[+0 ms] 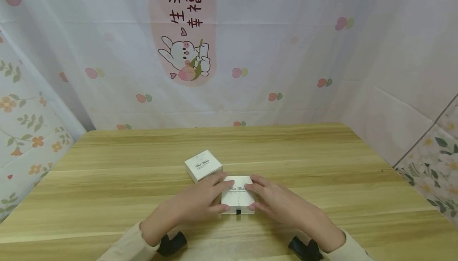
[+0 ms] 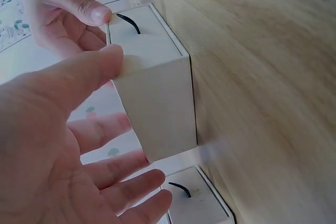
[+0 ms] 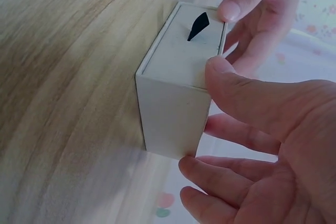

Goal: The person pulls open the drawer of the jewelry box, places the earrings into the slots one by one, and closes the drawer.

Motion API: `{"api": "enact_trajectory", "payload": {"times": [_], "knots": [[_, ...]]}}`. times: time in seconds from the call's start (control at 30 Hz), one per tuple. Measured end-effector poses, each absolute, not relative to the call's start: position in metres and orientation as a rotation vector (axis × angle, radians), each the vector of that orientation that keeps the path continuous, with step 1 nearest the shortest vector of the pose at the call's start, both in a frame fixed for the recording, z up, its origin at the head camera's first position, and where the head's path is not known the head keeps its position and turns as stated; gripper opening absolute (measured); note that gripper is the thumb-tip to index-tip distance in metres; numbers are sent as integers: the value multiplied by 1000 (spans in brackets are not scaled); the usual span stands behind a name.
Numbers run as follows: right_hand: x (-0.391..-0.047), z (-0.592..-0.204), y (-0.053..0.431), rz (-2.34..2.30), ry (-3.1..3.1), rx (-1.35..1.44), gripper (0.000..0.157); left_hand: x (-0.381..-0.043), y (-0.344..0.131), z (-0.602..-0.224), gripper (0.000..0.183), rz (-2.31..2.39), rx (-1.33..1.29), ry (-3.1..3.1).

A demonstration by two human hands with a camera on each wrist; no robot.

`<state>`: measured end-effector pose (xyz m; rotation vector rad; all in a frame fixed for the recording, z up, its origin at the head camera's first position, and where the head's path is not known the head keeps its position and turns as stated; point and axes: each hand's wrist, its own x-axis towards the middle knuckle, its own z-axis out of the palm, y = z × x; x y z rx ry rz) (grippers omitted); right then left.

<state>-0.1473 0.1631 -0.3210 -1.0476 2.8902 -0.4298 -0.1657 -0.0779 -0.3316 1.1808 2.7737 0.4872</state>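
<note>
A small white drawer-style gift box (image 1: 237, 198) with "Best Wishes" lettering lies on the table, its front facing me. My left hand (image 1: 196, 201) grips its left side, thumb at the front corner and fingertips on the top and toward the back. On the opposite side my right hand (image 1: 284, 205) holds it in much the same way. A short black ribbon pull (image 3: 199, 24) sticks out of the drawer front, which looks closed in both wrist views. Behind and left of it stands a second white gift box (image 1: 203, 166), turned at an angle, with its own black ribbon pull (image 2: 180, 189).
The wood-grain table (image 1: 304, 153) runs back to a patterned cloth (image 1: 250, 46) hung behind it. Flowered cloths hang at the left and right sides. Black wrist straps (image 1: 172, 244) sit close to the table's near part.
</note>
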Motion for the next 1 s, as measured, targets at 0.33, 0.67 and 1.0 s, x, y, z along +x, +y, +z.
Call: {"api": "enact_trajectory", "payload": {"times": [0.33,0.67,1.0], "knots": [[-146,-320,158,-404,2886,-1004,46,-164,-77,-331,58,463,1203,2808],[-141,-317,152,-385,2956,-1022,47,-163,-76,-331,60,462,1200,2891],[-134,-320,145,-370,3029,-996,46,-157,-71,-327,62,306,1132,2986]]}}
